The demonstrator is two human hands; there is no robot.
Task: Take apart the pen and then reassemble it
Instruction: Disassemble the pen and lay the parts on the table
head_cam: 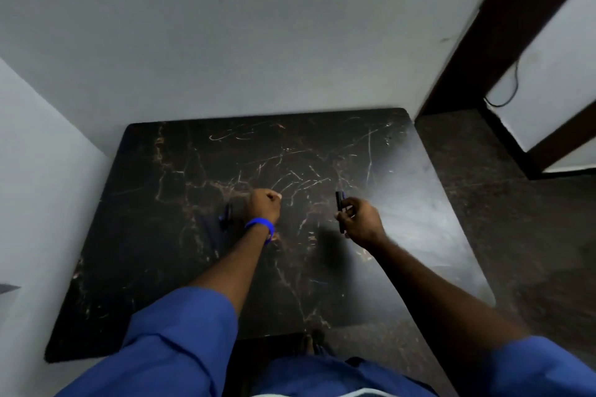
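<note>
My right hand [359, 222] grips a dark pen barrel [339, 201] upright above the black marble table [161, 267]; its top and bottom ends stick out of the fist. My left hand [265, 204], with a blue wristband, is closed into a fist over the table's middle; whether it holds a small part is hidden. A dark pen piece with a blue tip [226, 214] lies on the table just left of my left wrist.
The table stands in a corner against grey walls [225, 41] at the back and left. Dark floor [516, 235] and a dark door frame [503, 25] lie to the right. My blue sleeves fill the bottom.
</note>
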